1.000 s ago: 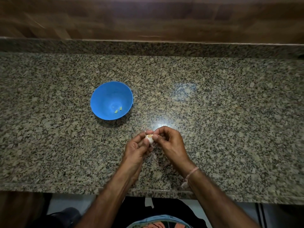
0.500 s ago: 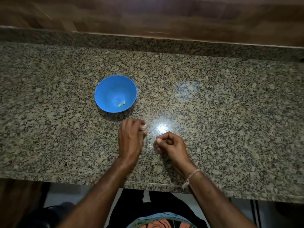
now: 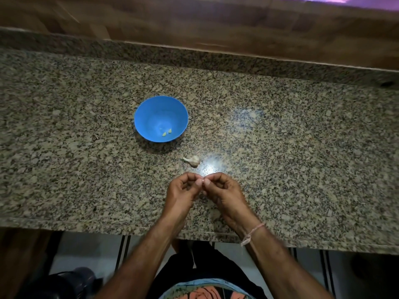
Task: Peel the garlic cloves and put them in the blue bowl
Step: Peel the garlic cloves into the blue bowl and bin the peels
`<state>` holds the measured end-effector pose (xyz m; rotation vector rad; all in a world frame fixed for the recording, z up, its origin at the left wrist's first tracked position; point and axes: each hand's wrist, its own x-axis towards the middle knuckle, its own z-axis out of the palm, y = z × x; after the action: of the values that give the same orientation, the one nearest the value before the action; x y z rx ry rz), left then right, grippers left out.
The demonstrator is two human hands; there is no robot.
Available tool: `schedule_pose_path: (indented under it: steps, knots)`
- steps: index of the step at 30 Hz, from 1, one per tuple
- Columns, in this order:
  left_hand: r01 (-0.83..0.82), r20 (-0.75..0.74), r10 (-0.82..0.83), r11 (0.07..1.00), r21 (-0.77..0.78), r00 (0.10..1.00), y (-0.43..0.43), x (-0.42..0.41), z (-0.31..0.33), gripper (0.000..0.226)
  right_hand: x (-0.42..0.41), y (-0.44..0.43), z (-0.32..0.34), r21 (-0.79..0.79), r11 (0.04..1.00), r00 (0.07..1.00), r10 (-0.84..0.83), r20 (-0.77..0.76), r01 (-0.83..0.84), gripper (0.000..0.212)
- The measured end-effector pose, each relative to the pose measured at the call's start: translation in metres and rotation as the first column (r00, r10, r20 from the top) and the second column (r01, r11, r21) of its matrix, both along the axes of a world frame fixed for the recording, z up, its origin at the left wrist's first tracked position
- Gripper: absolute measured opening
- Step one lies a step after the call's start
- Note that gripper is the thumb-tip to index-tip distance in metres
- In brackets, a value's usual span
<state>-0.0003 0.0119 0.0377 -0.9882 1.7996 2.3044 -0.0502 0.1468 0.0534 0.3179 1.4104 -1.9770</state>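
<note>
Left hand (image 3: 181, 194) and right hand (image 3: 225, 194) meet, fingertips pinching a hidden clove, likely to peel it; the garlic bulb (image 3: 192, 161) lies just beyond; 2 peeled cloves (image 3: 167, 132) rest in the blue bowl (image 3: 149, 113), far-left.

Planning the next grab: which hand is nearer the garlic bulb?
Left. The left hand is just camera-side of the garlic bulb; the right hand lies farther right.

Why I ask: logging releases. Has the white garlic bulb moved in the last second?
Yes: the garlic bulb now lies free on the speckled granite counter, closer to the round blue bowl than before.
</note>
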Motion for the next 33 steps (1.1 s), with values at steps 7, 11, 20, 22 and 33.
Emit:
schedule_pose_path:
  steps: [7, 11, 20, 22, 33]
  knots:
    - [0.077, -0.066, -0.080, 0.996, -0.046, 0.995, -0.011, 0.009, 0.007, 0.003, 0.009, -0.002, 0.012, 0.035, 0.997, 0.997, 0.073, 0.018, -0.074, 0.015]
    - [0.115, -0.073, -0.116, 0.993, -0.025, 0.990, -0.018, 0.007, 0.004, 0.005, 0.013, -0.003, 0.008, 0.055, 0.997, 0.997, 0.063, -0.033, -0.061, 0.012]
    - [0.287, 0.129, -0.280, 0.652, -0.702, 0.951, -0.032, 0.010, -0.040, 0.027, -0.021, -0.001, -0.023, 0.778, 0.614, 0.851, 0.472, -0.230, -0.131, 0.014]
    - [0.296, 0.148, -0.302, 0.537, -0.790, 0.942, -0.030, 0.012, -0.046, 0.031, -0.027, -0.003, -0.027, 0.812, 0.561, 0.846, 0.501, -0.182, -0.158, 0.017]
    - [0.291, 0.185, -0.270, 0.432, -0.853, 0.945, -0.022, 0.014, -0.043, 0.030, -0.028, -0.007, -0.030, 0.844, 0.519, 0.853, 0.494, -0.169, -0.134, 0.016]
